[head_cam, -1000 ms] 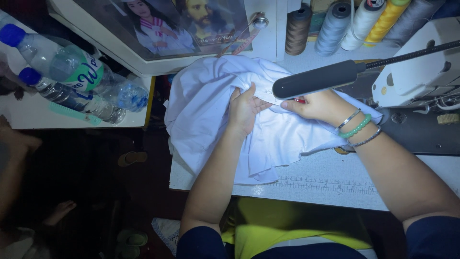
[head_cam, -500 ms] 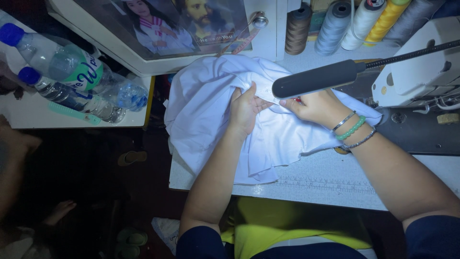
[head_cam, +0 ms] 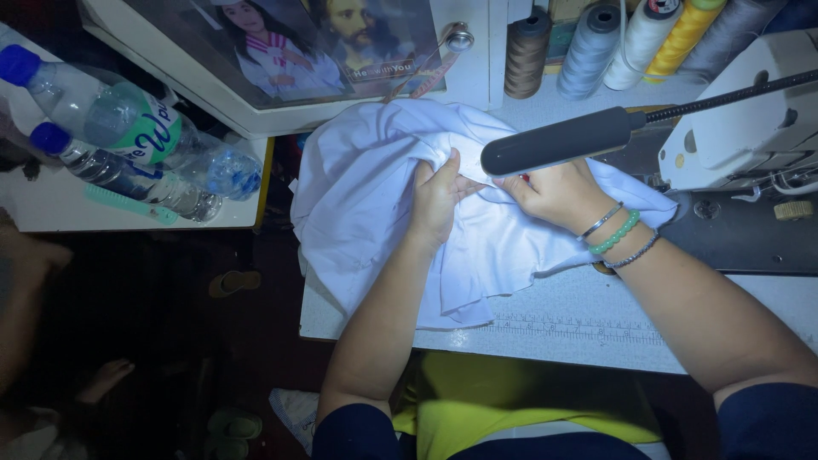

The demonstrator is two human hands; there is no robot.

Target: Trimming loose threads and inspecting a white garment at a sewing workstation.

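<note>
Still, both hands (head_cam: 443,200) grip white cloth (head_cam: 366,204) unchanged.

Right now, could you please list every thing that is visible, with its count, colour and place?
white cloth: one, white, bunched on the sewing table, gripped by both hands
lamp head: one, dark grey, above the cloth
sewing machine: one, white, far right
thread cones: five at least, brown, grey-blue, white, yellow, grey, top edge
sewing table: one, pale, with a printed ruler at its front
plastic bottles: three, clear with blue caps, lying on the left side table
comb: one, green, beside the bottles
framed picture: one, white frame, top
bracelets: three, silver, green, dark, right wrist
left hand: grips cloth
right hand: grips cloth
</note>
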